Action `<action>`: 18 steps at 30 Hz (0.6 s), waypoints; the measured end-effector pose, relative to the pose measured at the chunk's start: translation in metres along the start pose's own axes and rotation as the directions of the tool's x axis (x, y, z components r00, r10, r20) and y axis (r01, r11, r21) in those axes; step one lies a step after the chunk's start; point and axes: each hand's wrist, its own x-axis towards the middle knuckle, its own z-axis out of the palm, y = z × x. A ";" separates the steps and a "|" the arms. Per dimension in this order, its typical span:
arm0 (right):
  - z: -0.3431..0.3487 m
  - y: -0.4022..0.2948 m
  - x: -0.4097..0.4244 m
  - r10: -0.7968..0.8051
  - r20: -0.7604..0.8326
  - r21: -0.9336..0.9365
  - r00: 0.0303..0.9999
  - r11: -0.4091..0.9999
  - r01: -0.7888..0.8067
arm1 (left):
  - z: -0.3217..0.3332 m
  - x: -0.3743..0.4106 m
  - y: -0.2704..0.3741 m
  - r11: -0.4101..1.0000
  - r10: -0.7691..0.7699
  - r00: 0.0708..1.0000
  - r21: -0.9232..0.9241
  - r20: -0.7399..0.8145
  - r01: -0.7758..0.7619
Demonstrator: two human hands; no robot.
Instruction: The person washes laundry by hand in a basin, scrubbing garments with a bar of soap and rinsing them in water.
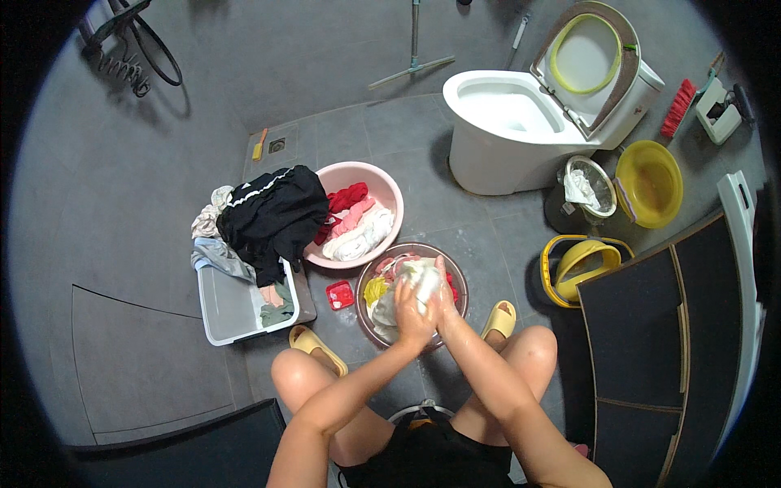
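Observation:
A wet white cloth [420, 279] is held between both hands above a dark-rimmed basin [460, 268]. My left hand [415, 317] grips its near left side; my right hand [443, 296] presses on its right side, fingers pointing up. Beneath them, the basin holds wet clothes: a yellow piece [374, 291] at the left, pink fabric at the back, red at the right and greyish-white fabric hanging below the hands. Behind it a pink basin [390, 183] holds red, pink and white garments [360, 235]. On the floor left of the dark-rimmed basin lies a red soap dish [340, 295] with white residue.
A plastic storage bin [229, 311] at left has black clothing [274, 210] and other garments piled over it. A toilet [500, 146], a waste bin [595, 183], a yellow basin [650, 183] and a yellow-rimmed bucket [546, 274] stand right. A dark cabinet [637, 335] borders the right; a floor squeegee [413, 66] leans behind.

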 end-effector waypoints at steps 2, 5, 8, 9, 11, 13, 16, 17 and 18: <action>-0.004 0.001 -0.002 0.024 0.037 -0.042 0.999 0.999 -0.023 | -0.001 -0.004 0.002 0.924 0.215 0.972 0.302 0.094 -0.234; -0.004 0.016 -0.015 0.014 -0.005 -0.128 1.000 0.992 -0.015 | -0.005 0.009 -0.003 0.954 0.096 0.986 0.269 0.138 -0.131; 0.005 0.027 -0.026 -0.104 -0.003 -0.285 0.995 0.953 0.099 | -0.007 0.031 -0.012 0.955 -0.276 0.961 -0.108 0.013 0.276; 0.007 0.027 -0.027 -0.203 0.035 -0.378 0.979 0.904 0.200 | -0.007 0.034 -0.014 0.826 -0.448 0.889 -0.339 0.090 0.450; 0.008 0.022 -0.025 -0.312 0.085 -0.415 0.946 0.853 0.318 | -0.004 0.032 -0.014 0.789 -0.509 0.858 -0.358 0.072 0.499; 0.005 0.014 -0.018 -0.331 0.120 -0.288 0.936 0.891 0.352 | -0.002 0.020 -0.009 0.938 -0.260 0.965 -0.239 -0.012 0.250; -0.009 0.005 -0.008 -0.096 0.117 -0.057 0.988 0.993 0.103 | 0.001 -0.003 -0.001 0.983 0.149 0.989 0.104 0.017 -0.150; -0.014 0.009 -0.006 -0.069 0.124 0.038 0.990 0.997 0.065 | 0.000 -0.008 0.000 0.915 0.323 0.944 0.235 0.063 -0.328; -0.017 0.015 -0.007 -0.041 0.133 0.133 0.990 0.991 0.023 | 0.000 -0.009 -0.002 0.897 0.305 0.945 0.296 0.120 -0.328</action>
